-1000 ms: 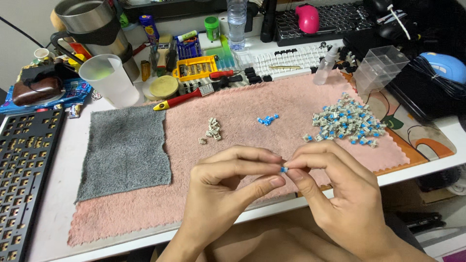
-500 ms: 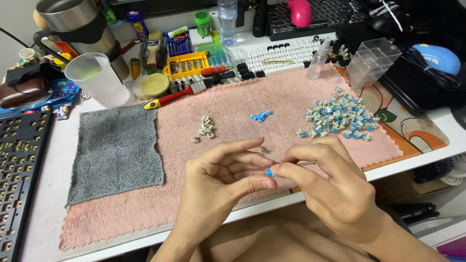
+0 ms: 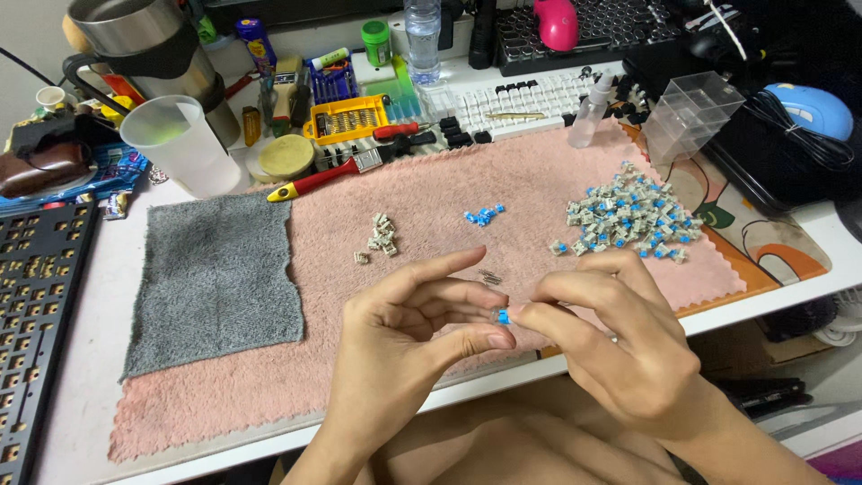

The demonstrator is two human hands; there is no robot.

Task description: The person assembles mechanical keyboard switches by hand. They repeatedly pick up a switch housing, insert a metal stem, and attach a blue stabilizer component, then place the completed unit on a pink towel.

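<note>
My left hand (image 3: pixel 409 337) and my right hand (image 3: pixel 615 346) meet over the front edge of a pink towel (image 3: pixel 539 193). Between their fingertips they pinch a tiny blue switch part (image 3: pixel 504 316). On the towel behind the hands lie a small pile of grey switch housings (image 3: pixel 379 235), a few loose blue stems (image 3: pixel 483 216), thin metal springs (image 3: pixel 489 277) and a big heap of blue-and-grey key switches (image 3: pixel 628 216).
A grey cloth (image 3: pixel 215 278) lies left on the towel. A bare keyboard plate (image 3: pixel 31 305) sits far left. Behind stand a plastic cup (image 3: pixel 175 144), a steel mug (image 3: pixel 144 40), a red-handled tool (image 3: pixel 314 180), a screwdriver bit case (image 3: pixel 346 119), a white keyboard (image 3: pixel 530 94), a clear box (image 3: pixel 690 112).
The view shifted slightly and both hands have drifted a little toward the front of the towel. They still hold the small blue part between the fingertips.
</note>
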